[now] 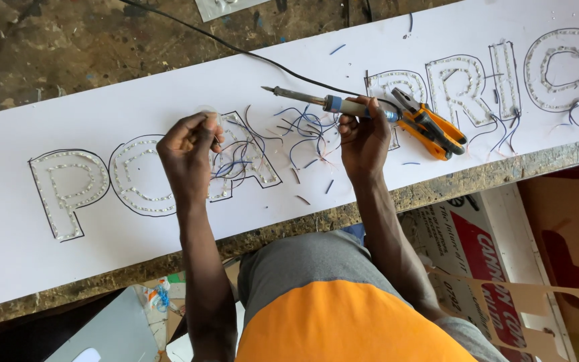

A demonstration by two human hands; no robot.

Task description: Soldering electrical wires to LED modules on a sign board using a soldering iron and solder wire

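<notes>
A long white sign board (pixel 102 100) lies across the workbench, with outlined letters filled with small LED dots. My right hand (pixel 364 137) grips a soldering iron (pixel 316 100) by its blue and cream handle, tip pointing left over the board. My left hand (pixel 185 151) pinches thin wires at the edge of a letter, beside a tangle of blue, red and black wires (pixel 283 131). Loose wire offcuts lie on the board between my hands.
Orange-handled pliers (pixel 430 124) rest on the board just right of my right hand. The iron's black cord (pixel 222 43) runs up left across the board. Printed cardboard and boxes (pixel 484 248) sit below the bench edge at right.
</notes>
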